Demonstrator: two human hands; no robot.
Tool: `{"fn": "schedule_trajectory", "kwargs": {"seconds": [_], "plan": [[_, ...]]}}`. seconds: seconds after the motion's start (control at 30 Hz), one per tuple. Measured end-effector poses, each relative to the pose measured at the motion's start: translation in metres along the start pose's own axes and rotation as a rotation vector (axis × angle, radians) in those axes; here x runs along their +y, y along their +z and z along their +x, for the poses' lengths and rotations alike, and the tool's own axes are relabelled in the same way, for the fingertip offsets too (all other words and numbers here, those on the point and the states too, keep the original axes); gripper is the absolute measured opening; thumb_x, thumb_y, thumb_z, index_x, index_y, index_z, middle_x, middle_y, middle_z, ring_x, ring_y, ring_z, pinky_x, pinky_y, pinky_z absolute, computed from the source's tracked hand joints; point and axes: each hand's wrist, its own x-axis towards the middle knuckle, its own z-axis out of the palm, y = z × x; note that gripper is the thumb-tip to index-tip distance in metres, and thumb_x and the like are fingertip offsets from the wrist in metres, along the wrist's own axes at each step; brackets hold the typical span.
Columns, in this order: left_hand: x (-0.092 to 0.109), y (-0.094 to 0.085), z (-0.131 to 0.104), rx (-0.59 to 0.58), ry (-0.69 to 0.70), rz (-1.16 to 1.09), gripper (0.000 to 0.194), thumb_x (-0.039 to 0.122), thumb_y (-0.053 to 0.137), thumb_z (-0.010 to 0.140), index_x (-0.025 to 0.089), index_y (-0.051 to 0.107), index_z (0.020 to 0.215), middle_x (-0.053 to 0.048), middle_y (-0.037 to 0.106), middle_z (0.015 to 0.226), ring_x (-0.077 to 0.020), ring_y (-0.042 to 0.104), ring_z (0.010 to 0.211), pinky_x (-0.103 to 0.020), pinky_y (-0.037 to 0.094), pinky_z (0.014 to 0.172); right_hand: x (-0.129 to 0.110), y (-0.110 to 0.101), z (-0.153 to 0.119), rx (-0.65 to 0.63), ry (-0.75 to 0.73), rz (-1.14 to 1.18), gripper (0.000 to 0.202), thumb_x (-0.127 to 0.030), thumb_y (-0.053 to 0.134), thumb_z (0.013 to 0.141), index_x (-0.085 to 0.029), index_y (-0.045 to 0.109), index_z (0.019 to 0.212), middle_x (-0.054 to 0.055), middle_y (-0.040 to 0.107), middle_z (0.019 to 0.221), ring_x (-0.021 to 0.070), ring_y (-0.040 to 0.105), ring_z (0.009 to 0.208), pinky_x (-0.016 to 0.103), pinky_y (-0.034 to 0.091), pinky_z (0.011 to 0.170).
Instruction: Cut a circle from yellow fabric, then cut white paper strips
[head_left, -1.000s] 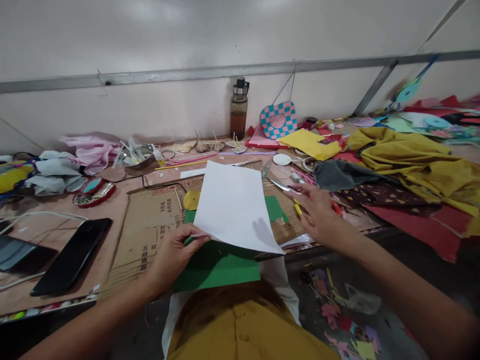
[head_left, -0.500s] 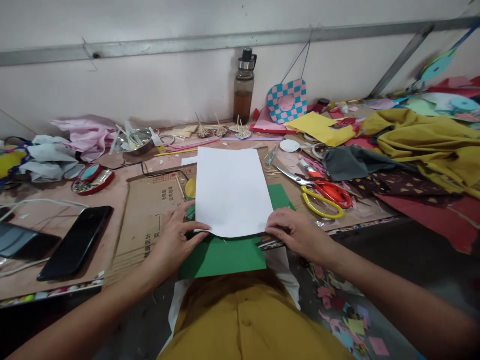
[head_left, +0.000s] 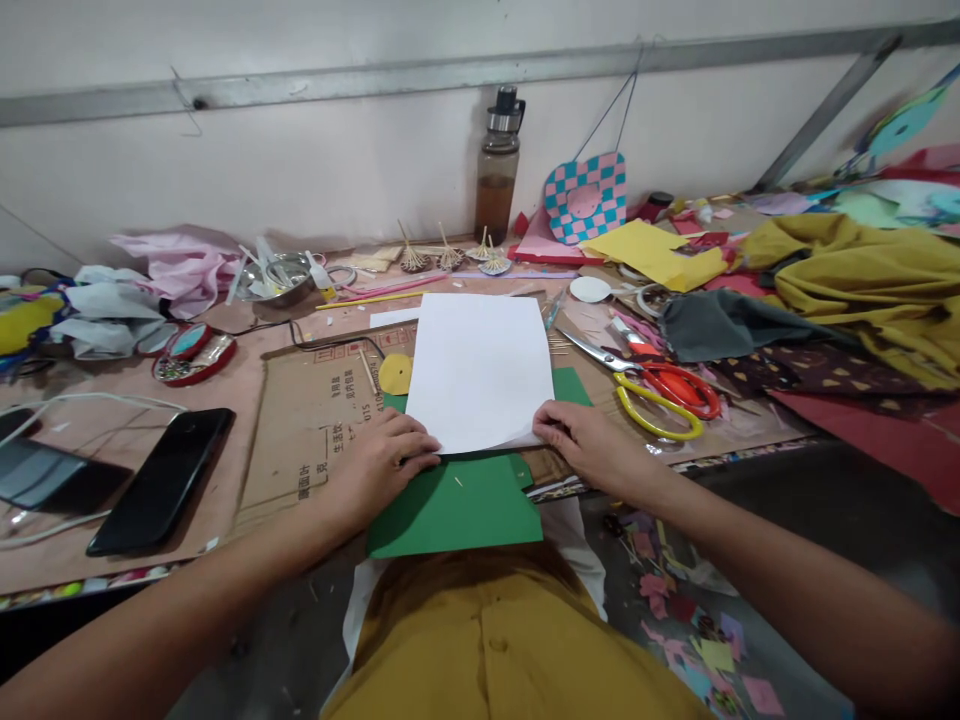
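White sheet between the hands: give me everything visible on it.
The white sheet is a roughly rectangular piece of what looks like paper or thin card, with no print or marks I can make out. It lies over a green sheet, which shows beyond its near edge and on its right. The left hand pinches its near left corner, the right hand its near right corner. The near edge bows in a shallow curve. Its underside is hidden.
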Motion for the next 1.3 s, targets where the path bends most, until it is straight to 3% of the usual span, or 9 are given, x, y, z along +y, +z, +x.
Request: {"fn": "schedule_trajectory", "kwargs": {"seconds": [0.3,0.57,0.83,1.13,1.3], "plan": [[-0.003,-0.004,0.014,-0.021,-0.179,-0.139,0.017,0.039,0.072,0.084,0.028,0.079,0.074,-0.004,0.075,0.071,-0.0204,0.066,0.069,-0.031,0.048,0.07,-0.003,-0.002,-0.005,-0.069,-0.04,0.067,0.01,-0.029,0.071,0.089,-0.023,0.075,0.082,0.004,0.073,0.086,0.0221,0.064,0.088,0.037,0.046,0.085],[0.001,-0.009,0.019,-0.086,-0.325,-0.145,0.024,0.043,0.071,0.078,0.026,0.075,0.062,-0.004,0.074,0.065,-0.0212,0.064,0.06,-0.029,0.042,0.055,-0.007,0.001,0.004,-0.044,0.038,-0.032,0.02,-0.023,0.062,0.095,-0.02,0.07,0.076,0.005,0.071,0.08,0.0211,0.063,0.083,0.032,0.044,0.075],[0.012,-0.017,0.027,-0.286,-0.548,-0.033,0.028,0.047,0.066,0.081,0.023,0.079,0.074,-0.004,0.078,0.077,-0.0222,0.068,0.072,-0.03,0.044,0.066,-0.018,0.002,0.013,-0.099,0.138,-0.239,0.02,-0.022,0.06,0.097,-0.019,0.068,0.079,0.007,0.071,0.083,0.0219,0.063,0.085,0.031,0.041,0.076],[0.01,-0.015,0.024,-0.26,-0.489,-0.084,0.025,0.043,0.069,0.08,0.021,0.073,0.068,-0.003,0.074,0.073,-0.0193,0.065,0.07,-0.03,0.044,0.068,-0.02,0.002,0.015,-0.129,0.182,-0.264,0.017,-0.025,0.063,0.096,-0.019,0.067,0.08,0.007,0.071,0.086,0.0234,0.063,0.088,0.031,0.042,0.076],[0.008,-0.011,0.017,-0.172,-0.451,-0.081,0.031,0.045,0.067,0.083,0.021,0.07,0.064,-0.003,0.073,0.074,-0.0199,0.064,0.074,-0.03,0.043,0.069,-0.016,0.005,0.013,-0.095,0.152,-0.25,0.017,-0.023,0.065,0.094,-0.02,0.064,0.078,0.006,0.07,0.084,0.0237,0.062,0.089,0.032,0.041,0.077]]}}
